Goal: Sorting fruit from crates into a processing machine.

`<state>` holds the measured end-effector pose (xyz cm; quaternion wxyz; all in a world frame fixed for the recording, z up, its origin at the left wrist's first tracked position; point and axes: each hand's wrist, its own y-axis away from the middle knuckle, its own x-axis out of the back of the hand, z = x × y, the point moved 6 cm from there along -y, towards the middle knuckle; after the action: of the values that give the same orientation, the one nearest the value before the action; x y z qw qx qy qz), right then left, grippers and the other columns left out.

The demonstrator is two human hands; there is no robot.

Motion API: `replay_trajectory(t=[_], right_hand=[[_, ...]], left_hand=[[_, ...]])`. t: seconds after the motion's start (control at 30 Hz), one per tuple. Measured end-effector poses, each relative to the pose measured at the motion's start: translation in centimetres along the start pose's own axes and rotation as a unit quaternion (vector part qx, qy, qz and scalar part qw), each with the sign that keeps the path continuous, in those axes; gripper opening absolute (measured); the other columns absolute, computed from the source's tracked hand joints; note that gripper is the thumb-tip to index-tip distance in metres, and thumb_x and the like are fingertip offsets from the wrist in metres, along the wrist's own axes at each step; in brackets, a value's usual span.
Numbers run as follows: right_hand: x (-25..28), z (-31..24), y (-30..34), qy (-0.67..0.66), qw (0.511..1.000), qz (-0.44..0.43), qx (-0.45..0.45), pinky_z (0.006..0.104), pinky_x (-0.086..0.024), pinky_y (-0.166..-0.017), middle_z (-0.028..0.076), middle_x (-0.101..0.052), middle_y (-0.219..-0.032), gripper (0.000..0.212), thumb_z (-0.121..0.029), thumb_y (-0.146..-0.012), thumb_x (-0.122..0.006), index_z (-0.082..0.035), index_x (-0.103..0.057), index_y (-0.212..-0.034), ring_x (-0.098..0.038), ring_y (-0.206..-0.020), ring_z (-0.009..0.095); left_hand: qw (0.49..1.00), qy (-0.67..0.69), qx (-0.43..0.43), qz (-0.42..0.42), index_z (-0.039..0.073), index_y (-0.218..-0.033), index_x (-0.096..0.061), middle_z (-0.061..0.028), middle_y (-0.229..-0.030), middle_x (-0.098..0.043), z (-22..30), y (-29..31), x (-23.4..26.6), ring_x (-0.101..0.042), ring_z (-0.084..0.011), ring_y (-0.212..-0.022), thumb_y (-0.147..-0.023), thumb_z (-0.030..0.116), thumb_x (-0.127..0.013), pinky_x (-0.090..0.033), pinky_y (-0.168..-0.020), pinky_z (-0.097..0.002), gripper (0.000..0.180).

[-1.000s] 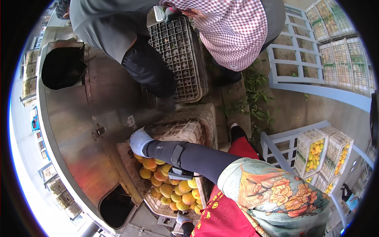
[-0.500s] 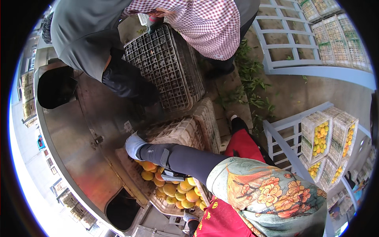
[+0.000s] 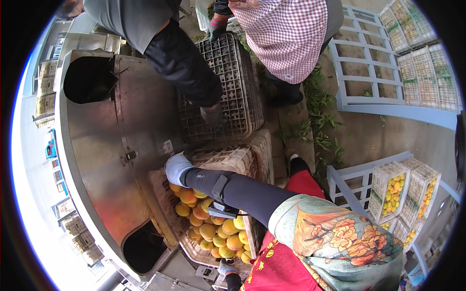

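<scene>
A pale plastic crate (image 3: 191, 250) of round yellow-orange fruit (image 3: 213, 228) leans tilted against the edge of a metal machine. My right hand (image 3: 178, 169), in a light grey-blue glove, grips the crate's far end; its fingertips are partly hidden. At the near end, my left hand (image 3: 226, 267), gloved too, closes on the crate's lower rim, mostly cut off from sight by the crate and apron. A small black device (image 3: 223, 210) is strapped to my right forearm and hangs over the fruit.
The metal machine (image 3: 141, 126) has two dark openings. Beyond my crate, a co-worker's gloved hands (image 3: 216, 28) hold a dark crate (image 3: 221, 72), standing on edge. Blue-grey rails (image 3: 369, 97) and stacked fruit crates (image 3: 388, 186) stand at right. Leaves (image 3: 320, 111) litter the floor.
The whole view has shifted, moving the scene rightward in the picture. The co-worker's lower hand now shows on the dark crate. Both my hands stay on the fruit crate.
</scene>
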<state>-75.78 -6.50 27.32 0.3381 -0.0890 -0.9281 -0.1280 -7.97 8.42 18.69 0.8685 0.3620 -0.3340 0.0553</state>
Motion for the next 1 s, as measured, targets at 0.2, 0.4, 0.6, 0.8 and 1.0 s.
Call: replay_trajectory(t=[0.2,0.4,0.6,0.8,1.0], right_hand=[[1.2,2.3,0.6,0.009,0.999,-0.034,-0.032,0.0426,-0.053,-0.072,0.014,-0.071,-0.096,0.026,-0.022,-0.081,-0.055,-0.009,-0.074,-0.094,-0.069,-0.089,0.029],[2.8,2.2,1.1,-0.087,0.993,-0.072,-0.045,0.038,-0.053,-0.079,0.016,-0.071,-0.098,0.035,-0.033,-0.083,-0.061,-0.004,-0.073,-0.099,-0.068,-0.091,0.029],[5.1,21.2,5.5,-0.527,0.76,0.37,-0.093,0.0312,-0.051,-0.087,0.012,-0.069,-0.107,0.05,-0.03,-0.084,-0.072,-0.002,-0.059,-0.124,-0.065,-0.097,0.02],[-5.0,42.5,11.7,-0.296,0.806,0.147,-0.491,0.0387,-0.049,-0.083,0.022,-0.065,-0.103,0.072,-0.059,-0.073,-0.073,0.005,-0.063,-0.105,-0.063,-0.097,0.031],[-5.7,38.8,10.4,-0.247,0.846,0.193,-0.432,0.0354,-0.048,-0.067,0.016,-0.066,-0.073,0.056,-0.05,-0.072,-0.078,0.005,-0.065,-0.08,-0.063,-0.068,0.024]], left_hand=[[0.977,0.177,0.063,0.097,-0.003,-0.112,-0.056,-0.01,-0.09,-0.063,4.3,4.6,-4.8,-0.061,-0.0224,-0.067,-0.079,0.006,-0.063,-0.052,-0.061,-0.0368,0.035],[0.963,0.219,0.04,0.15,0.003,-0.109,-0.057,-0.0083,-0.08,-0.061,7.9,8.9,-6.3,-0.057,-0.0221,-0.054,-0.074,-0.001,-0.063,-0.046,-0.042,-0.033,0.035],[0.971,0.186,0.097,0.117,0.001,-0.117,-0.057,-0.0082,-0.097,-0.065,4.1,7.9,-4.7,-0.061,-0.0214,-0.076,-0.085,0.021,-0.065,-0.051,-0.063,-0.0335,0.038],[0.976,0.2,0.041,0.07,-0.003,-0.112,-0.061,-0.011,-0.098,-0.067,6.4,9.6,-5.7,-0.063,-0.0242,-0.084,-0.093,0.024,-0.056,-0.053,-0.071,-0.0376,0.034],[0.964,0.236,0.093,0.078,-0.004,-0.107,-0.062,-0.0103,-0.096,-0.066,3.6,9.0,-3.6,-0.062,-0.024,-0.081,-0.091,0.023,-0.057,-0.052,-0.069,-0.0377,0.031]])
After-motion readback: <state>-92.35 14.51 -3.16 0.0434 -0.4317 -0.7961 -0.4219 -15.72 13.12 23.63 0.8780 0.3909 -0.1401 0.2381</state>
